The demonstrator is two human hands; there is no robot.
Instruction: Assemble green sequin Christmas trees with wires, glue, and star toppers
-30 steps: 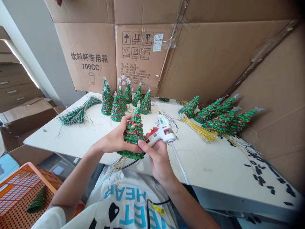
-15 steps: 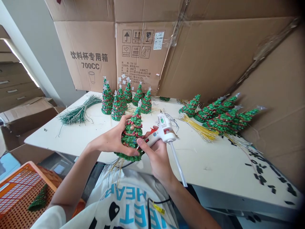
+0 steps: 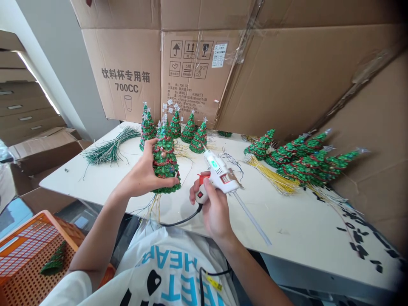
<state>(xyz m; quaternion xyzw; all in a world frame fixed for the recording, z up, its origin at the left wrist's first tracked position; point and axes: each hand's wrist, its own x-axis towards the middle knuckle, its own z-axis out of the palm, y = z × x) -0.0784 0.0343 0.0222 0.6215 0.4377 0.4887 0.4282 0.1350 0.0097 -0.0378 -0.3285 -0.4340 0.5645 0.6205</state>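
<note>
Left hand (image 3: 143, 172): clenched round a glittery green Christmas-tree figure (image 3: 165, 163), fingers up its far flank, thumb across the lowest tier. Figure upright, slightly tilted, lifted clear of the white table (image 3: 287, 225) and seated in that grip, with a loose fan of thin wires (image 3: 149, 208) trailing from its base (wire colours hard to separate at this sharpness).

Right hand (image 3: 214, 210): grasping a white hot glue gun (image 3: 219, 174) by the handle, forefinger at the orange trigger, nozzle angled up and away toward the back of the table. Long translucent glue stick (image 3: 251, 217) protruding from the rear; black power cord (image 3: 180, 222) looping down from the butt of the handle. Gun just to the right of the figure, a narrow gap between them, no contact.

Farther along the table: several finished-looking tree figures (image 3: 189, 132) standing in a loose row at the back, more lying on their sides at right (image 3: 306, 165) beside a yellow wire bundle (image 3: 270, 178). Green wire bundle (image 3: 110, 152) at left. Orange plastic crate (image 3: 19, 272) at lower left, one small green tree piece (image 3: 55, 264) inside. Printed "700CC" cardboard carton (image 3: 124, 76) behind the table.
</note>
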